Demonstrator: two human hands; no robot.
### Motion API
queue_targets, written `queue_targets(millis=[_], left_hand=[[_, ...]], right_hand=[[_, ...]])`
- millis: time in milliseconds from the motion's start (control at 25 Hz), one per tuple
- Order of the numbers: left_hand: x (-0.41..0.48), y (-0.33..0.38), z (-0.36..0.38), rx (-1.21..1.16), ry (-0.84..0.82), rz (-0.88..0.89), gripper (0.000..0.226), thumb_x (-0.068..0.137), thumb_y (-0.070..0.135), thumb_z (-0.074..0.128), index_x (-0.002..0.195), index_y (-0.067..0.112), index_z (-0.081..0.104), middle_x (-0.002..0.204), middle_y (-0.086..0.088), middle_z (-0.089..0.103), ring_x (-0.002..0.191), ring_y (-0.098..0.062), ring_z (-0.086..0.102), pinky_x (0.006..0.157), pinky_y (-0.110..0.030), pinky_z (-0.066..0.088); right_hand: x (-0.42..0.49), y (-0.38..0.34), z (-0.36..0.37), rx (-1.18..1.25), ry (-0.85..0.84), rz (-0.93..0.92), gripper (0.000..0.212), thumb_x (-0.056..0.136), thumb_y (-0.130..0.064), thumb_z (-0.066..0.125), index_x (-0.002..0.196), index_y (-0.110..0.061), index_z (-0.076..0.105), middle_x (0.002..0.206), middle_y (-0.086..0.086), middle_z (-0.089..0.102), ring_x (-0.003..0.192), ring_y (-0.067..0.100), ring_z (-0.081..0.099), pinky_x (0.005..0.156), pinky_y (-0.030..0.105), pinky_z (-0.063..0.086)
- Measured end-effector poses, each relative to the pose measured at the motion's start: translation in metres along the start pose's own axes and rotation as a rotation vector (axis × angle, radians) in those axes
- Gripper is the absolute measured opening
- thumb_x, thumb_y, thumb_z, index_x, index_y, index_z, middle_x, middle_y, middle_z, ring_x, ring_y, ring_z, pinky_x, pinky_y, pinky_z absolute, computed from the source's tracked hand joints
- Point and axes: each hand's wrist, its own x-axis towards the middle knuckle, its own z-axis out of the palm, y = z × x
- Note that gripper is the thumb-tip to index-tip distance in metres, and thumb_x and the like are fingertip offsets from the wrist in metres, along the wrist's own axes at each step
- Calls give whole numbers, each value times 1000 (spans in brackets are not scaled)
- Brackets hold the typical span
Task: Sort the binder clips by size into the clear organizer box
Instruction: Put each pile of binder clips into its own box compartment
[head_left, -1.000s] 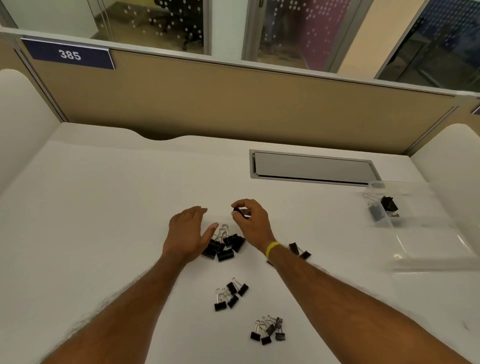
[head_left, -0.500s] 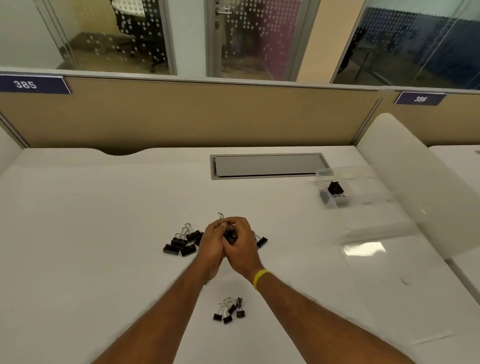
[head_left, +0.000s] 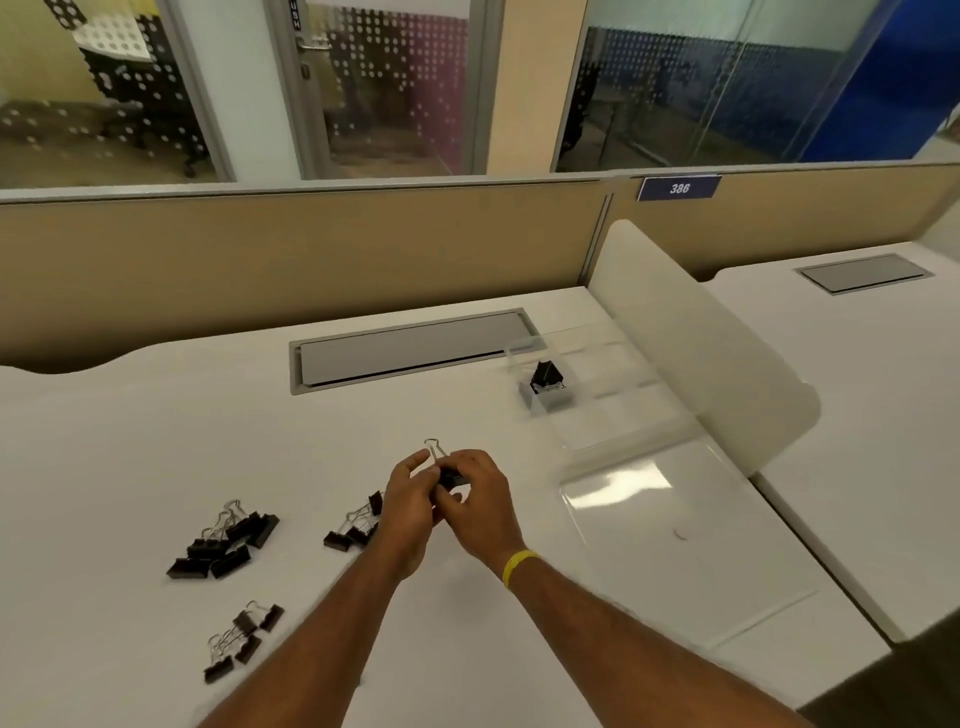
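- Both hands met over the middle of the desk (head_left: 130, 457). The right hand (head_left: 480, 506) gripped the black body of one clip (head_left: 452, 478), fingers curled round it.
- The left hand (head_left: 410, 512) was curled in from 9 o'clock and pinched the same clip on its side; one wire loop poked up at 12 between the two hands.
- Yellow wristband (head_left: 519, 566) on the right wrist, bare forearms otherwise.
- Near pile (head_left: 353, 530) of black clips sat just beside the left hand at 9 o'clock, partly hidden behind it.
- Big pile (head_left: 228, 545) lay further out at 9, well apart from the hands.
- Small pile (head_left: 241, 642) was down at 8 o'clock, nearer the desk edge.
- The clear box (head_left: 618, 415) stood open at 1 o'clock from the hands, up against the white divider (head_left: 701, 343). Its dividers were too blurry to count.
- One boxed clip (head_left: 546, 375) sat in the box's far-left corner compartment.
- The clear lid (head_left: 675, 545) lay flat at 3 o'clock, touching the box's near edge.
- Grey hatch (head_left: 410, 348) was set into the desk at 12.
- Sign (head_left: 679, 188) reading 386 hung on the partition at 1 o'clock.
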Motion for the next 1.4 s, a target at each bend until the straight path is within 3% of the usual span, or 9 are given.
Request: queue_targets(millis=[120,320,440,640,760,880,1200,1400], left_hand=[[20,-2,34,127,-43,3,38,98,16,49,136,20,42,115,-6,65,108,-21,64,89,-37,54],[53,-11,59,393,-21,66,31,97,26,54,127,27,46,125,-3,59,112,-18,59,95,-37,50],[60,-24,56,635,-17,169,32,95,29,58,127,25,49,128,0,59,119,-16,56,94,-29,44],[66,-32,42,1187,-26,415,52,95,41,54,142,21,41,145,5,47,134,-14,42,108,-30,33],[71,-32,30,1336,7,503,58,94,49,51,143,21,40,149,1,43,139,-17,37,114,-35,29],[72,-33,20,1440,13,514,62,93,54,46,146,23,36,154,-1,36,144,-19,29,117,-41,24],[45,-16,-4,1640,32,540,95,75,80,11,150,24,30,161,0,21,150,-22,12,120,-46,13],[20,-10,-47,1746,55,506,99,74,86,10,154,27,15,164,0,1,151,-21,-4,120,-49,2]], right_hand=[[29,17,-41,-16,98,-3,22,83,-17,71,104,-15,69,104,-2,62,91,6,65,83,15,53],[104,50,-106,-205,203,-13,26,80,-13,73,106,-10,68,111,3,56,92,5,57,87,8,46],[146,73,-130,-286,164,39,30,80,-13,71,109,-6,67,115,7,54,97,15,61,93,25,51],[189,99,-142,-408,37,96,32,85,-15,66,116,-6,61,124,7,47,102,24,61,97,32,50],[199,108,-140,-414,-10,115,46,86,-23,68,128,-11,54,139,9,40,119,28,53,105,36,45],[194,111,-139,-449,-18,125,62,84,-34,70,137,-14,45,148,10,35,130,30,43,110,44,39],[127,77,-130,-592,-24,-34,74,87,-46,64,146,-14,35,156,8,30,146,23,22,120,42,18],[71,48,-87,-663,-149,-107,79,88,-54,57,151,-21,23,162,6,11,150,22,7,122,44,8]])
